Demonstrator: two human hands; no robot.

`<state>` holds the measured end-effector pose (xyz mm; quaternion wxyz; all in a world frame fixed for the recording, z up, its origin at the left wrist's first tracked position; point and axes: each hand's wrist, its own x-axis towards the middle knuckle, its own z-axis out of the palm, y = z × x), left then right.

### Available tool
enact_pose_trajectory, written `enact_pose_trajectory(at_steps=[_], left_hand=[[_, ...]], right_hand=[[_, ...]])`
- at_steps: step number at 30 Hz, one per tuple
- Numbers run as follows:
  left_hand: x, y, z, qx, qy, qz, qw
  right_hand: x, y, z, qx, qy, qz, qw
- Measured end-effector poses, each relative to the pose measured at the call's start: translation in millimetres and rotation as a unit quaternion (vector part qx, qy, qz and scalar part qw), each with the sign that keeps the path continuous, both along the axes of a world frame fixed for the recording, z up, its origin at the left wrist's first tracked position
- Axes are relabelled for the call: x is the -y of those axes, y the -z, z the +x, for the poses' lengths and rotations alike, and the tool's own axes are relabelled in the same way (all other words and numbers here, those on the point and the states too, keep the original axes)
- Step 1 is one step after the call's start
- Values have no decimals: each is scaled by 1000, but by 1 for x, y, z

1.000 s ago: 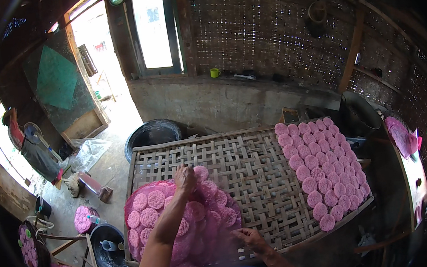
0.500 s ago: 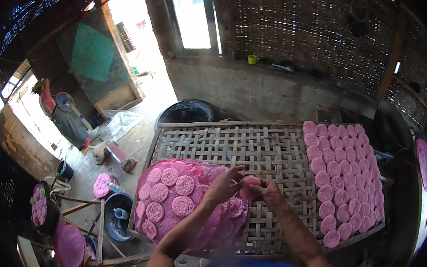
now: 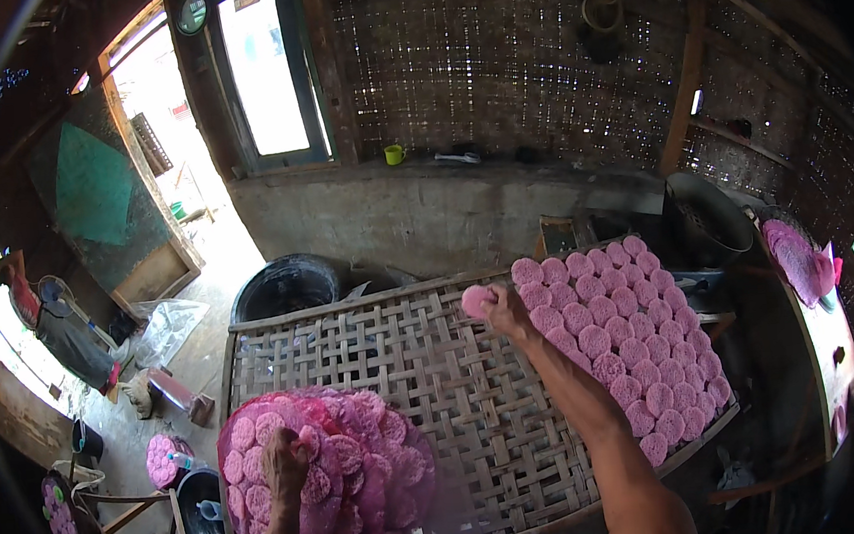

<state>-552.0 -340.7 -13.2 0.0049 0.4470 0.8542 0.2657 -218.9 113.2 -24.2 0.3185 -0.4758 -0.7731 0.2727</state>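
Note:
My right hand [image 3: 507, 313] reaches over the far part of the woven bamboo rack [image 3: 456, 385], pinching a round pink cracker [image 3: 476, 302] with a rough, strand-like surface. That cracker is just left of the rows of similar pink crackers [image 3: 634, 351] laid on the rack's right side. At the left, my left hand [image 3: 286, 461] is over a heap of pink crackers [image 3: 362, 458] stacked on pink sheets. Its fingers are curled closed at the heap, and whether they grip a cracker is hard to see.
Beyond the rack stands a large black tub [image 3: 288, 288]. A dark basin [image 3: 204, 515] and a smaller pink pile [image 3: 166, 458] sit on the floor at left. A yellow-green cup [image 3: 394, 155] rests on the wall ledge. More pink sheets [image 3: 796, 263] lie at far right.
My hands have moved apart. The right one has carried a cracker away to the far side of the rack near the rows; the left has moved back onto the heap. The view has turned right.

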Motion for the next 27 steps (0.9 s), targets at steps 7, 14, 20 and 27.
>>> enact_pose_trajectory(at_steps=[7, 14, 20, 27], left_hand=[[-28, -40, 33, 151, -8, 120, 981], [-128, -65, 112, 152, 77, 226, 959], [-208, -24, 164, 363, 113, 199, 903], [-201, -14, 137, 588, 178, 228, 755]], right_hand=[[-100, 14, 22, 217, 84, 226, 946], [9, 2, -6, -83, -105, -72, 988], [123, -38, 1, -310, -322, -517, 730], [111, -12, -19, -258, -281, -476, 792]])
